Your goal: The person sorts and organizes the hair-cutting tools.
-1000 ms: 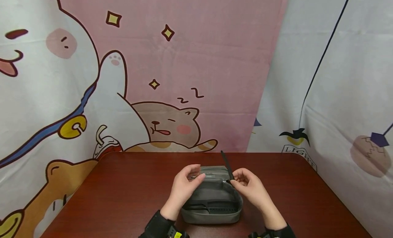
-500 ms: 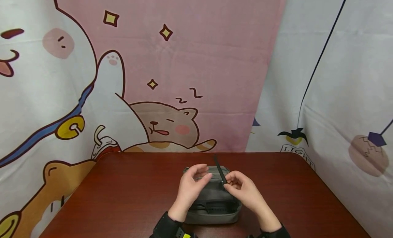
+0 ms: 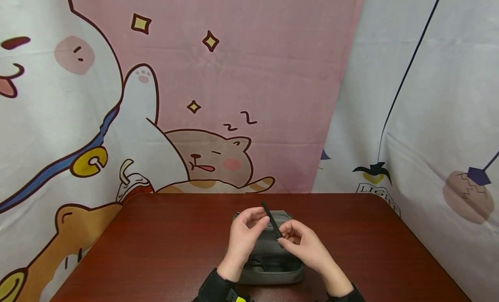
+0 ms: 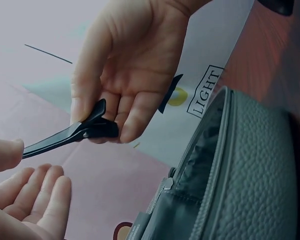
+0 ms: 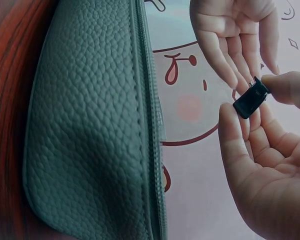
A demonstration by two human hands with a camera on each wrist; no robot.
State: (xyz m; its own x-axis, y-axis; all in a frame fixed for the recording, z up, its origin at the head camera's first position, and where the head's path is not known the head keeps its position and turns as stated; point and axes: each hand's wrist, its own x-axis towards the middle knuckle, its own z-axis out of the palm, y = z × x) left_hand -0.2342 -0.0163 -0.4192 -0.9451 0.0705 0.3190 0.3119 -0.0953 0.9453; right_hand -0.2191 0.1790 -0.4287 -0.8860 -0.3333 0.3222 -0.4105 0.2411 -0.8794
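My right hand [image 3: 306, 245] pinches a slim black hair clip [image 3: 271, 219] by its grip end, between thumb and fingertips. The clip's long end points up and to the left, its tip right at my left thumb [image 4: 5, 154] in the left wrist view. My left hand [image 3: 244, 235] is held with thumb and fingers apart around that tip. In the right wrist view the clip's broad end [image 5: 250, 101] shows between the right thumb and fingers. Below both hands stands an unzipped grey-green pouch [image 3: 273, 277] of pebbled material.
Dark items [image 3: 269, 263] lie inside the pouch, partly hidden by the hands. A brown wooden table [image 3: 163, 245] bears the pouch. Behind its far edge hangs a cartoon-printed cloth [image 3: 273, 76].
My right hand has carried the hair clip left and slightly toward me, from the pouch's right side to the left hand. The left hand has shifted a little right.
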